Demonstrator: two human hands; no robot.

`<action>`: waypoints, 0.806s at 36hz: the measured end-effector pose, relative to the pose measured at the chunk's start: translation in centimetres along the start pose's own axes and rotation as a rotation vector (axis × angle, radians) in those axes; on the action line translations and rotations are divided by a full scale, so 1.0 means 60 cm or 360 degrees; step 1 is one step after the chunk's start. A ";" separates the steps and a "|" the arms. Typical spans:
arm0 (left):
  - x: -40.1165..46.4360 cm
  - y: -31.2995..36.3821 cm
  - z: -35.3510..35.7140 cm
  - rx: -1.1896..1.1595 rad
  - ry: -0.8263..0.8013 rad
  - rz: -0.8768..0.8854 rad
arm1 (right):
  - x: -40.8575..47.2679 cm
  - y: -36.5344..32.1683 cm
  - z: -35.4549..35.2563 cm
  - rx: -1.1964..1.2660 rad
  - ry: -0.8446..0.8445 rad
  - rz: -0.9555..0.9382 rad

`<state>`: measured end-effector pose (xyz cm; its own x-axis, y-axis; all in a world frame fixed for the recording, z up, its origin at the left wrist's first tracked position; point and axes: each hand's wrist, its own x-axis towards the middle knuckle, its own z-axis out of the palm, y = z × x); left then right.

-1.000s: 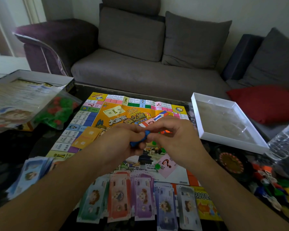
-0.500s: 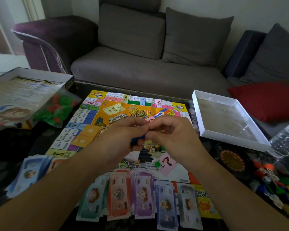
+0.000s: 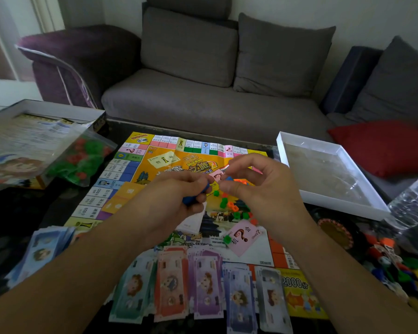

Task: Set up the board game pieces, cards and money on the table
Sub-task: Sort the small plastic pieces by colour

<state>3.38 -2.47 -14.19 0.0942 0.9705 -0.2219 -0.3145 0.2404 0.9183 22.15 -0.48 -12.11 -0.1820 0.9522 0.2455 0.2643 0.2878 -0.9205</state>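
Left hand [image 3: 176,198]: grips blue piece [image 3: 195,197].
Right hand [image 3: 258,189]: fingers curled, apparently empty.
Risk: piece slips, scattering houses [image 3: 232,208] on board [image 3: 140,169].

Dim, soft daylight from the upper left — dark table [image 3: 22,213] swallows detail, and wide-angle edges bend and blur.

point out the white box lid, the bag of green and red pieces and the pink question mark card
white box lid [image 3: 290,150], head view, far left rim
bag of green and red pieces [image 3: 79,162], head view, middle
pink question mark card [image 3: 242,234], head view, centre
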 end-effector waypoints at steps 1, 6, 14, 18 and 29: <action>-0.001 0.001 -0.001 0.0020 -0.0009 0.0011 | 0.000 -0.001 0.000 -0.0002 0.0026 -0.0029; -0.008 0.002 0.001 0.0099 -0.0087 0.0052 | -0.004 -0.004 0.004 0.0086 0.0094 -0.0085; -0.016 0.005 0.010 -0.0036 -0.0226 0.0036 | -0.011 -0.002 0.016 0.0194 0.0014 -0.0017; -0.016 0.008 0.012 -0.0156 -0.0263 0.0011 | -0.015 -0.002 0.022 0.0255 0.0029 0.0026; -0.007 -0.002 0.019 -0.0542 -0.0086 -0.0087 | -0.020 -0.006 0.033 0.0004 0.0010 -0.0168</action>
<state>4.46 -2.93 -13.81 0.1668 0.9559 -0.2418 -0.6038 0.2929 0.7414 20.42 -1.91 -12.70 -0.2025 0.9173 0.3428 0.2415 0.3861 -0.8903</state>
